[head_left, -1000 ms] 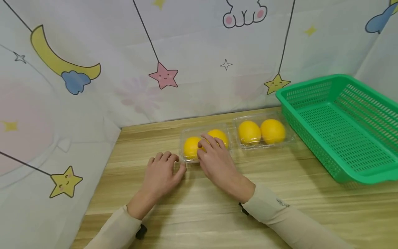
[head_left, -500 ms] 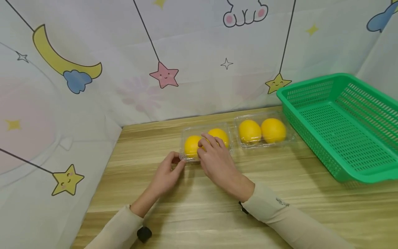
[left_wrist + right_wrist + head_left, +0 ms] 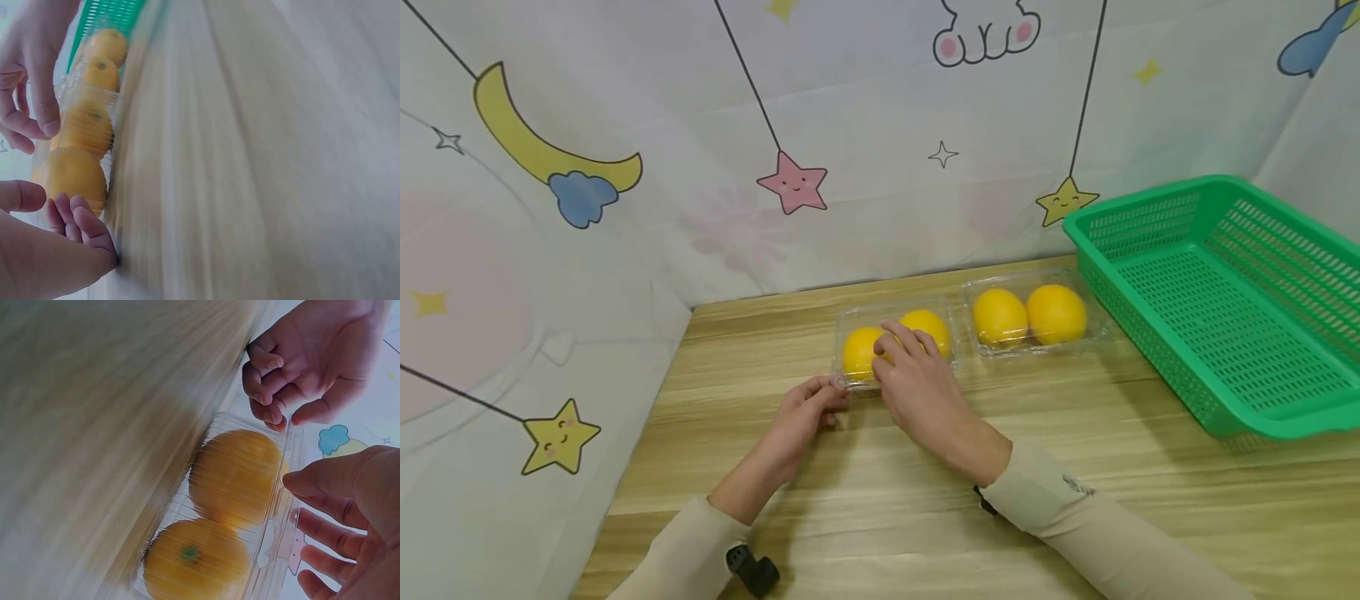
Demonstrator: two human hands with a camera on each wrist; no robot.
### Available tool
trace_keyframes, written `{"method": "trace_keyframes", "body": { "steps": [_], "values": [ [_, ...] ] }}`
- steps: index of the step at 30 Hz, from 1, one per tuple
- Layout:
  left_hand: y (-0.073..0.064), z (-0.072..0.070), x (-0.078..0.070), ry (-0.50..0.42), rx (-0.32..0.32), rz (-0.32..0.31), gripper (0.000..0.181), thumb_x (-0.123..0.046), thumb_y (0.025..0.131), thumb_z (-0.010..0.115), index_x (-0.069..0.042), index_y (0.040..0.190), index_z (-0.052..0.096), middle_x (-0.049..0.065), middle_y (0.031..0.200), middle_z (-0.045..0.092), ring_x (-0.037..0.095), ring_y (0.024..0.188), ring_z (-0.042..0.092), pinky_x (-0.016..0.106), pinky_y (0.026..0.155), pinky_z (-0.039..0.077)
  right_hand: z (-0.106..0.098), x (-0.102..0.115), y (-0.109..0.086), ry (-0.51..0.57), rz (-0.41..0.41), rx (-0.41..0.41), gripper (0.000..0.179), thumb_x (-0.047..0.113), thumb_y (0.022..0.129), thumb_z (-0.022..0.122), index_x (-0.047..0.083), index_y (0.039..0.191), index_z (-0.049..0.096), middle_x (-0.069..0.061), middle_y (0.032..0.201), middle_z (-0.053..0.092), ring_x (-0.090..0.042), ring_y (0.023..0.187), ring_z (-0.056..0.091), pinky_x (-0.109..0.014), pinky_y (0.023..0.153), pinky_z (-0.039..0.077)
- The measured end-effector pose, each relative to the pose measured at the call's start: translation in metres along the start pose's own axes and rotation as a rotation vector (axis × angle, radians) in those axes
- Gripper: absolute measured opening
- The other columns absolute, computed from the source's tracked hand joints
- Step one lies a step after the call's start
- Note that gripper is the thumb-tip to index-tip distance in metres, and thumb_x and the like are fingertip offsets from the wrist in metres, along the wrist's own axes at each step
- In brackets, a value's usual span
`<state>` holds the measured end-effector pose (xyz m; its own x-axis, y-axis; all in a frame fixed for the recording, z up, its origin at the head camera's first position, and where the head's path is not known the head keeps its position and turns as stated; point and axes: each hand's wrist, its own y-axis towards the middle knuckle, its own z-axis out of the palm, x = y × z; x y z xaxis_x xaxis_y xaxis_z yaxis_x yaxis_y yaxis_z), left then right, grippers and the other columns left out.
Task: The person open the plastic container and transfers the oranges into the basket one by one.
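Turned since half a second ago at the near left corner of the clear container: the left grip, with thumb now uppermost and fingers curled lower, towards the bench. Hardly changed since then: the right grip.

Lies flat on the bench, that corner just at the fingertips of the left grip and the middle of the near edge directly beneath the right one. On the left, pinched together on the corner of the rim, to judge by both wrist views. On the right, fingers apart above the lid, with thumb tip at the rim; hard to make out which fingertips press on the plastic.

Inside, side by side: two round yellow-orange fruits, partly covered by the right fingers in the head view; marked on one, in the right wrist view, by a green spot.

Just beside, to the right, across a narrow gap: a second clear container, with two similar fruits inside. Farther right, close against that second one: a green basket with slotted walls. Behind the bench: a pale cloth printed with stars and a moon. Nearest the camera: cream sleeves, with a black device by the left cuff.
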<state>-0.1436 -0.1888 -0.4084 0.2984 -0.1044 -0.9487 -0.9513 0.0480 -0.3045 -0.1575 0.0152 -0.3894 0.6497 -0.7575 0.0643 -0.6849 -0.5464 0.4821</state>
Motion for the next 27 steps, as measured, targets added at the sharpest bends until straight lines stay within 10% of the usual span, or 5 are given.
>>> {"method": "trace_keyframes", "body": {
  "steps": [18,27],
  "values": [
    [0.004,-0.002,-0.007,-0.081,0.021,-0.067,0.015,-0.011,0.105,0.051,-0.006,0.098,0.063,0.001,0.095,0.065,0.015,0.093,0.059,0.023,0.078,0.047,-0.001,-0.002,0.001,-0.002,0.022,-0.041,0.004,0.014,0.097,0.077,0.014,0.094,0.075,-0.003,0.118,0.067,-0.029,0.142,0.050,-0.048,0.112,0.044],
    [-0.010,-0.004,-0.005,0.447,-0.053,0.168,0.020,-0.019,0.108,0.059,0.000,0.115,0.059,0.013,0.111,0.067,0.022,0.102,0.062,0.036,0.093,0.051,-0.007,-0.010,0.004,0.040,0.103,-0.157,0.015,0.007,0.092,0.080,0.014,0.099,0.069,-0.006,0.119,0.064,-0.031,0.139,0.053,-0.049,0.112,0.043]
  ]
}}
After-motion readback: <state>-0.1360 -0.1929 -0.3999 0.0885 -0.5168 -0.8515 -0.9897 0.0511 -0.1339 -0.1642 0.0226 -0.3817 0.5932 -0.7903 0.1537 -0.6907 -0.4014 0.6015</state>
